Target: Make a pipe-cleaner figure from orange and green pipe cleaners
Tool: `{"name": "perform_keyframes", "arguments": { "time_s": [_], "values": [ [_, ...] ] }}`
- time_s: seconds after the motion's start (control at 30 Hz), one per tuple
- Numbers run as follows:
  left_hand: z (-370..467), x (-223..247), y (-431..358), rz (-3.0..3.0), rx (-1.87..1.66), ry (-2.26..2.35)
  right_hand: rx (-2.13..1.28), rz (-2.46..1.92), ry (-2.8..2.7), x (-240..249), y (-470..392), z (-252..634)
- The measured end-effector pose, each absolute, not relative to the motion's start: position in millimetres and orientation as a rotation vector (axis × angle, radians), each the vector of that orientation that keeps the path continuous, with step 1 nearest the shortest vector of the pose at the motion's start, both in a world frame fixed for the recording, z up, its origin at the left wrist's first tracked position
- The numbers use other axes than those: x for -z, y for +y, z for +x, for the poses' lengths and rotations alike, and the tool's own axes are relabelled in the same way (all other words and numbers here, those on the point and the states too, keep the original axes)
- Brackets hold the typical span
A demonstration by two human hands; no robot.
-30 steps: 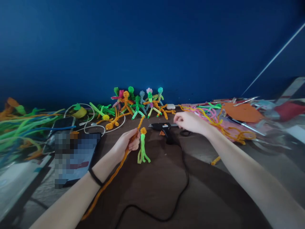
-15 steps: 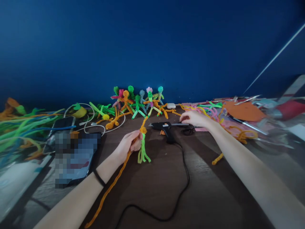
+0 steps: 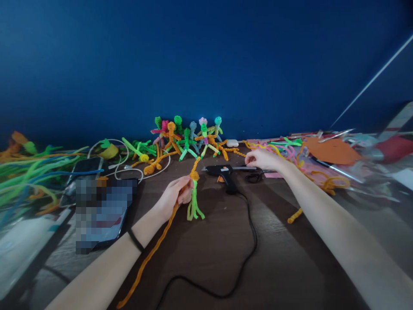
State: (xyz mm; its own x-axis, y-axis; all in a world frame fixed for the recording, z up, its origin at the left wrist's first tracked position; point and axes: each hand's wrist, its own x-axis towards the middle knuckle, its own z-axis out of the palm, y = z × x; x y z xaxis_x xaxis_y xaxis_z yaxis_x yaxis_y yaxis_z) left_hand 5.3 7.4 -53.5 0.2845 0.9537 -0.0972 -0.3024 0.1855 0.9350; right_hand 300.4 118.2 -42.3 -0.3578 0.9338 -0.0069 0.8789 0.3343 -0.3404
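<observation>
A long orange fuzzy stem [image 3: 155, 248] is held between the fingers of the left hand [image 3: 172, 196], beside a green-stranded fuzzy figure [image 3: 194, 202]. By the right hand [image 3: 265, 159], a narrow pinch is made near the clear glue stick [image 3: 243, 168]; its contents cannot be told. The figure's orange tip could be scorched by the nearby black glue gun [image 3: 222, 170], if its nozzle is hot.

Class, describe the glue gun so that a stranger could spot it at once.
Below the blue wall, find the cluster of colourful fuzzy figures. Just in front, between the left hand and the right hand, lies the glue gun. Unlike its fuzzy neighbours, it is smooth, black and pistol-shaped, with a black cord trailing from its handle.
</observation>
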Motion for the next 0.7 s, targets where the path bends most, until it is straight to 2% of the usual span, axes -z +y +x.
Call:
{"name": "perform_keyframes", "arguments": {
  "time_s": [0.23,0.4,0.6,0.7],
  "values": [
    [2,58,10,0.986,-1.04,0.829,-0.149,-1.699,-2.191,38,117,298],
    [2,60,11,0.985,-1.051,0.836,0.101,-1.519,-1.917,22,112,294],
    [2,60,9,0.957,-1.065,0.848,0.038,-1.26,-1.819,1,86,271],
    [1,60,9,0.913,-1.084,0.84,-0.175,-1.126,-1.834,-5,66,254]
  ]
}}
